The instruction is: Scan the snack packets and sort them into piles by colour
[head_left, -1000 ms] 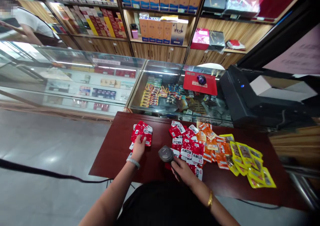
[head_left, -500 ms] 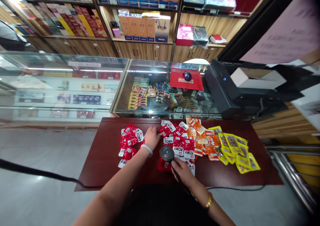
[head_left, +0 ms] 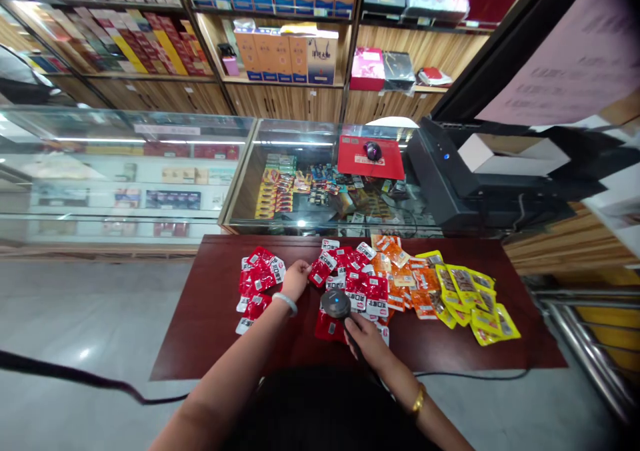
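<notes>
One scanner (head_left: 336, 304), lower centre of the frame, right hand (head_left: 369, 341) wrapped round its handle. Left hand (head_left: 296, 282), at centre, pinching one red packet (head_left: 319, 274) by its edge. Two more red groups: small pile (head_left: 257, 284) left of centre, larger pile (head_left: 357, 283) at centre. One orange pile (head_left: 404, 279), one yellow pile (head_left: 470, 298), both right; overlap prevents exact counts. Surface: one glossy dark-red table (head_left: 210, 304). Grey floor (head_left: 60, 304) lower left; glass counters (head_left: 300, 223) mid-frame; shelves (head_left: 420, 41) along the top.

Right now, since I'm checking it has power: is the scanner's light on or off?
On: a small blue light glows on top of the scanner.
</notes>
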Available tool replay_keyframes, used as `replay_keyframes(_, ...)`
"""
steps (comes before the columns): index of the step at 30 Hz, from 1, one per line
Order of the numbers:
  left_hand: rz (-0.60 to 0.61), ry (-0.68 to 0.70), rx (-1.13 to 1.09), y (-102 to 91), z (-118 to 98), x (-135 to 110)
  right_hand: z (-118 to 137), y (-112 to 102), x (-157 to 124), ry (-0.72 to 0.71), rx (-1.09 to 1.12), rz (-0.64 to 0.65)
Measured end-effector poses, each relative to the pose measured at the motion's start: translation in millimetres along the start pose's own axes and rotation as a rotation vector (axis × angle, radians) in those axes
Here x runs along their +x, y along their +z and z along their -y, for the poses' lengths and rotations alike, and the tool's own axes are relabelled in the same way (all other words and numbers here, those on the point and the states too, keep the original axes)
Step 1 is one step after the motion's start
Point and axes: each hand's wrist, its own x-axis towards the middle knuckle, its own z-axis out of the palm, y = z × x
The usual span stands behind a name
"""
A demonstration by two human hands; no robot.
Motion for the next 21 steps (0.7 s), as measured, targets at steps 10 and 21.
replay_keyframes(10,-0.102,0.039,-0.299,-49.3,37,-51,19,29,8,-0.036,-0.04,0.202)
replay_keyframes(21,-0.52,-0.069,0.192,-108.8,66,-74,10,31,6,-0.007,-0.078,0.243)
